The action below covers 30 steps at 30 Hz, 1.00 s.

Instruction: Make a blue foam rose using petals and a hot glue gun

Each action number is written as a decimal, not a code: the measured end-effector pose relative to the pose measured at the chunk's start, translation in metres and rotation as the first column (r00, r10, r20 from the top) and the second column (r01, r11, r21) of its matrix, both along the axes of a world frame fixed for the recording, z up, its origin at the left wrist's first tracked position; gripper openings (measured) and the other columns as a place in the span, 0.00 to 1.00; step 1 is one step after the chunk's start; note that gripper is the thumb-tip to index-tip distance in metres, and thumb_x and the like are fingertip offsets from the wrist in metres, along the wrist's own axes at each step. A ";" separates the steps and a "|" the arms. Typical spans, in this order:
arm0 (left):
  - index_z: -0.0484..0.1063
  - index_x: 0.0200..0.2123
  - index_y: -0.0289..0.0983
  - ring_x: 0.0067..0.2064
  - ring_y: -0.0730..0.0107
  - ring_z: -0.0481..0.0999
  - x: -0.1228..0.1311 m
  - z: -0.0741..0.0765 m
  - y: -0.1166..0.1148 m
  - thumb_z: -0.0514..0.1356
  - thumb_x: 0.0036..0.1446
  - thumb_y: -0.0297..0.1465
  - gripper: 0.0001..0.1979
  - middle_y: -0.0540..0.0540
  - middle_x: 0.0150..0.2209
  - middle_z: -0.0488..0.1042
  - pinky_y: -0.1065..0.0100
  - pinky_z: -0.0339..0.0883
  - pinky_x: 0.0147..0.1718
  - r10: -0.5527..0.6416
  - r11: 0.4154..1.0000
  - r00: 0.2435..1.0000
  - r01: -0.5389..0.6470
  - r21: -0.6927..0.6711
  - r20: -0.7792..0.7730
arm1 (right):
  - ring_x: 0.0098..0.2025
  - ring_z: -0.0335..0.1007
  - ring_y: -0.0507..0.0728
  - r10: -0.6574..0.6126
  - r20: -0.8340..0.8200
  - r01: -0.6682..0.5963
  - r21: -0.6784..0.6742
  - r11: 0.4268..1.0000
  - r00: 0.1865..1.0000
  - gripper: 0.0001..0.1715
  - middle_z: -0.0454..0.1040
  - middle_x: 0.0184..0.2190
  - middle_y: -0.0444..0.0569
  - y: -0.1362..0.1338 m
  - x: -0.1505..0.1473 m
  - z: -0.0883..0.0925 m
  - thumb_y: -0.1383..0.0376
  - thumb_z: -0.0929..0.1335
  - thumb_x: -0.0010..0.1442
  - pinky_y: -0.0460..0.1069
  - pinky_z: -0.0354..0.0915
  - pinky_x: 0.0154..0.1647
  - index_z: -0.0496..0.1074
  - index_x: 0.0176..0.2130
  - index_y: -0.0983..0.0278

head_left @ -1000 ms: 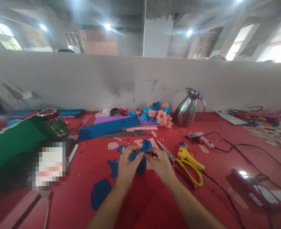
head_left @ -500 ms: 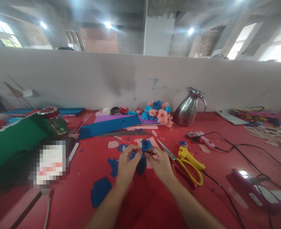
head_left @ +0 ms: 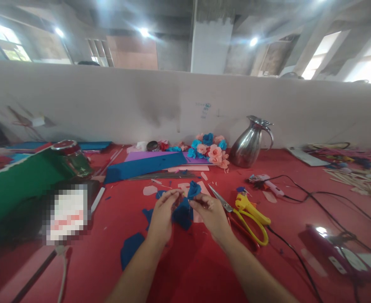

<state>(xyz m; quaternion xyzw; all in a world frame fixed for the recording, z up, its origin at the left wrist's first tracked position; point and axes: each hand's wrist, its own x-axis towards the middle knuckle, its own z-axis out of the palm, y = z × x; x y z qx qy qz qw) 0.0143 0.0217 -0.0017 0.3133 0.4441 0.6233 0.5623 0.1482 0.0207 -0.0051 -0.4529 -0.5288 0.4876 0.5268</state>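
Note:
A blue paper flower (head_left: 194, 190) is pinched between the thumb and fingers of my right hand (head_left: 209, 210), over the middle of the red table. My left hand (head_left: 164, 212) is beside it on the left, fingers curled together and a small gap from the petals; whatever its fingertips hold is too small to make out. Cut blue paper petals (head_left: 183, 213) lie beneath and between my hands. Another blue paper piece (head_left: 131, 249) rests near my left forearm. Scissors with yellow and red handles (head_left: 251, 225) lie to the right of my right hand, blades partly apart.
A yellow glue gun (head_left: 251, 208) lies against the scissors, its black cord trailing right. Behind are a blue paper strip (head_left: 144, 167), a bunch of pink and blue paper flowers (head_left: 212, 150) and a steel jug (head_left: 247, 145). A glass jar (head_left: 73, 158) stands left.
My left hand has drawn slightly left off the flower. The flower is tilted and raised a little in my right hand, showing more of the blue petals below.

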 end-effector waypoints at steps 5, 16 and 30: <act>0.81 0.33 0.36 0.42 0.61 0.77 0.002 -0.002 -0.002 0.69 0.41 0.32 0.12 0.41 0.35 0.81 0.65 0.68 0.43 -0.151 0.988 0.988 0.151 0.001 -0.018 | 0.35 0.72 0.58 0.029 -0.034 -0.029 0.001 1.000 0.999 0.09 0.78 0.30 0.48 0.000 0.000 0.000 0.61 0.71 0.48 0.52 0.66 0.40 0.77 0.30 0.64; 0.81 0.37 0.37 0.47 0.57 0.76 0.001 -0.001 -0.004 0.69 0.42 0.32 0.15 0.41 0.40 0.81 0.61 0.65 0.50 -0.156 0.985 0.977 0.165 0.051 -0.146 | 0.35 0.73 0.59 -0.027 0.062 0.022 0.069 0.997 0.998 0.08 0.79 0.30 0.48 0.000 0.000 -0.001 0.62 0.70 0.50 0.52 0.67 0.40 0.78 0.30 0.63; 0.81 0.31 0.38 0.43 0.59 0.76 -0.013 -0.004 0.001 0.70 0.41 0.31 0.10 0.43 0.37 0.79 0.63 0.67 0.46 -0.254 0.958 0.940 0.277 0.074 -0.226 | 0.33 0.71 0.55 0.119 0.041 -0.125 0.174 0.977 0.992 0.13 0.75 0.27 0.42 0.000 0.006 0.014 0.68 0.68 0.51 0.49 0.64 0.38 0.73 0.39 0.59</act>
